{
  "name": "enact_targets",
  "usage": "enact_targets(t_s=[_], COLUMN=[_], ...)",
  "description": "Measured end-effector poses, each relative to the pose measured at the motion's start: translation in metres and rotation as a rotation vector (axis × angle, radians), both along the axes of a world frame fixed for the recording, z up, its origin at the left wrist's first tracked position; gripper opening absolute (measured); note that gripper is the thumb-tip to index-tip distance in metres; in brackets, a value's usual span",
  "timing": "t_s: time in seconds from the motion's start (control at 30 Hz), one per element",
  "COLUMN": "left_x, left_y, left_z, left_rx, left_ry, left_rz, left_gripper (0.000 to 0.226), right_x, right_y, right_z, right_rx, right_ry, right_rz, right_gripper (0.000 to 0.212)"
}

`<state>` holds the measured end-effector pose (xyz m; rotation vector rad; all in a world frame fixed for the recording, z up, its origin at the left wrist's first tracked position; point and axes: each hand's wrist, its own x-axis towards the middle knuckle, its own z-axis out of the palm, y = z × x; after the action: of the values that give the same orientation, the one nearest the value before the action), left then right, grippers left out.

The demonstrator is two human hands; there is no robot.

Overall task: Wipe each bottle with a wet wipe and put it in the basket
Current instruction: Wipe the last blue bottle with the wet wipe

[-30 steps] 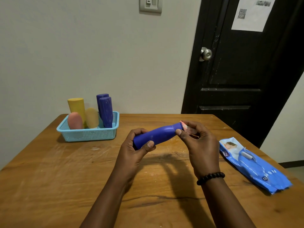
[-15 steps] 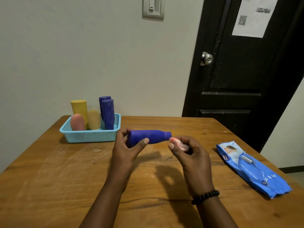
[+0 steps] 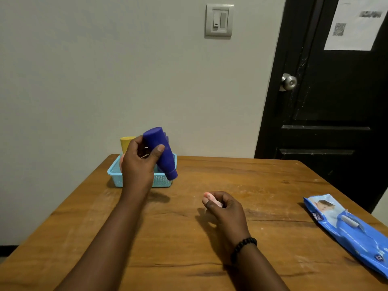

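Observation:
My left hand (image 3: 139, 162) grips a dark blue bottle (image 3: 161, 152) tilted cap-down, held in the air right in front of the light blue basket (image 3: 117, 175) at the table's far left. The hand and bottle hide most of the basket's contents; a yellow bottle (image 3: 126, 141) sticks up behind my fingers, and the edge of a pink one (image 3: 121, 163) peeks out beside the hand. My right hand (image 3: 222, 206) hovers low over the middle of the table, fingers curled round a crumpled pinkish wet wipe (image 3: 213, 198).
A blue pack of wet wipes (image 3: 348, 227) lies at the right edge of the wooden table (image 3: 189, 248). Behind the table are a pale wall and a black door (image 3: 327, 101) with a metal knob.
My left hand carried the blue bottle up and left toward the basket, tipping it cap-down. My right hand came off the bottle with the wipe and dropped toward the table.

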<state>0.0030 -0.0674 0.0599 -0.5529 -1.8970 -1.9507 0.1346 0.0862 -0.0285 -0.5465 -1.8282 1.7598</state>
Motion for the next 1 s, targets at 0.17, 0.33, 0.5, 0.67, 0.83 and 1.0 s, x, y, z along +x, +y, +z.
enact_targets(t_s=[0.17,0.33,0.5,0.67,0.83,1.0], left_x=[-0.047,-0.07,-0.085,-0.091,-0.096,-0.1], left_y=[0.006,0.017,0.022,0.023,0.021,0.019], left_z=[0.006,-0.008,-0.02,-0.029,-0.034,-0.033], left_rx=[-0.187,-0.363,-0.47,-0.541,-0.599,-0.719], left_ry=[0.032,0.032,0.019,-0.01,0.116,0.247], left_rz=[0.084,0.126,0.113,0.068,0.077,0.057], left_gripper=[0.043,0.043,0.043,0.044,0.058,0.062], right_x=[-0.01,-0.013,-0.012,-0.01,-0.012,-0.012], right_y=[-0.005,0.001,0.004,0.007,0.011,0.012], right_z=[-0.004,-0.008,-0.007,-0.005,-0.006,-0.007], right_rx=[-0.087,-0.205,-0.315,-0.331,-0.368,-0.332], right_ry=[0.05,0.056,0.068,0.088,0.107,0.099], right_rz=[0.062,0.106,0.125,0.108,0.107,0.092], right_gripper=[0.011,0.014,0.019,0.021,0.026,0.023])
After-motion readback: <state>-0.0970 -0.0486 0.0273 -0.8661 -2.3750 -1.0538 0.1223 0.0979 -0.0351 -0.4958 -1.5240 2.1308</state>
